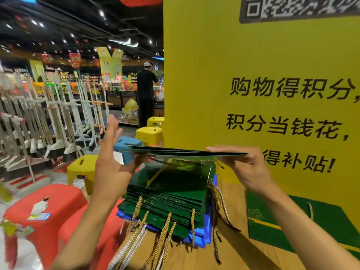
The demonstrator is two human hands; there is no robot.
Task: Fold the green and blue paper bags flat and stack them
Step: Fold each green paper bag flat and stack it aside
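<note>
The stack of green and blue bags is sitting on the table, directly beneath the flattened green bag, which is lying level, long axis left to right. The right hand is pinching its right end. The left hand, fingers straight, is flanking its left end.
</note>
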